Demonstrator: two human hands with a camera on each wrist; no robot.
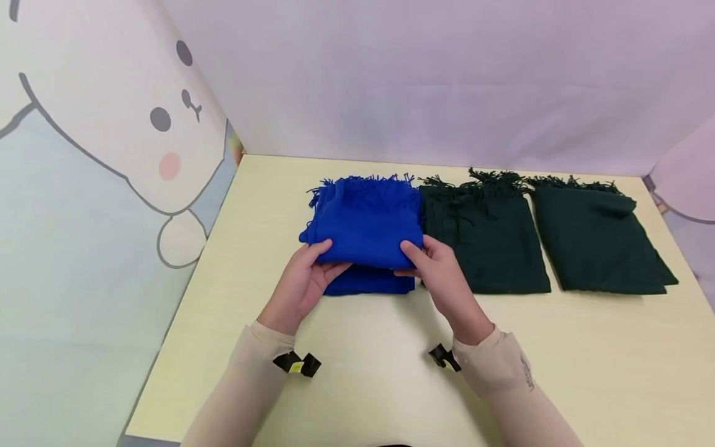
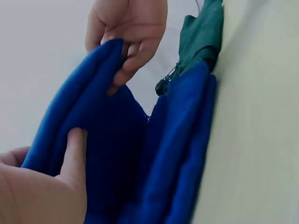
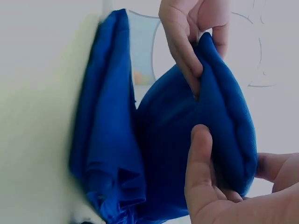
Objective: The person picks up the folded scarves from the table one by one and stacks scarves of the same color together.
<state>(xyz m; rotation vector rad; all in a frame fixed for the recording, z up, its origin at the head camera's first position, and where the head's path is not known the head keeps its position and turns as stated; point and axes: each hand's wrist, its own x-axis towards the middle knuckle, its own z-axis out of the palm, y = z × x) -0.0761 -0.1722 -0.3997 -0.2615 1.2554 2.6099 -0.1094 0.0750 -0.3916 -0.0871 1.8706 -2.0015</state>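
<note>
A blue fringed scarf (image 1: 368, 230) lies folded on the table, its tassels along the far edge. Both hands hold its upper folded layers by the near edge, raised above the lower layers (image 1: 371, 282). On the left corner, my left hand (image 1: 306, 279) pinches the cloth, thumb on top and fingers beneath. My right hand (image 1: 441, 273) grips the right corner the same way. In the left wrist view a gap shows between the lifted part (image 2: 88, 116) and the blue layers (image 2: 180, 140) on the table. The right wrist view shows the lifted fold (image 3: 224, 112) between both hands.
To the right of the blue scarf lies a folded dark green fringed scarf (image 1: 491, 248), and farther right a second one (image 1: 598, 242). Pale wood-look table (image 1: 357, 385) extends beneath. A white curtain-like wall (image 1: 419, 81) stands behind, and a cartoon-printed panel (image 1: 112, 248) at the left.
</note>
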